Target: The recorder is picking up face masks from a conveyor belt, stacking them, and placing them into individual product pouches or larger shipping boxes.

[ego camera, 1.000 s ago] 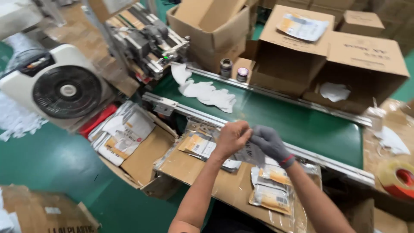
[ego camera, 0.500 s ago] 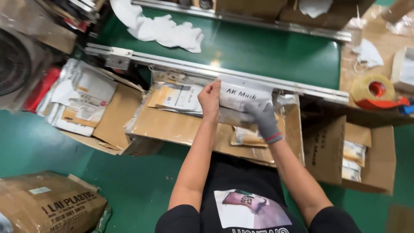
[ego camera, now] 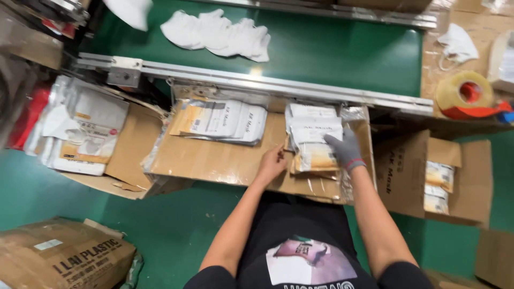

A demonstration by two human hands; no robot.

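Note:
A stack of flat mask packets [ego camera: 312,140], white and orange in clear wrap, lies on a cardboard work surface [ego camera: 214,158] in front of me. My right hand [ego camera: 343,148], in a grey glove, rests flat on top of the stack's right side. Bare, my left hand [ego camera: 272,162] pinches the stack's lower left corner. A second pile of similar packets [ego camera: 222,121] lies fanned out to the left, apart from both hands.
A metal rail [ego camera: 257,83] borders a green conveyor belt [ego camera: 342,51] carrying loose white masks [ego camera: 219,32]. A tape roll [ego camera: 463,91] sits at the right. An open box with packets [ego camera: 440,184] stands to the right; more packets [ego camera: 80,131] and a carton [ego camera: 59,257] are at left.
The packet that both hands held up has come down onto the stack. My left hand has slid to its lower left corner, and my right hand now lies on top.

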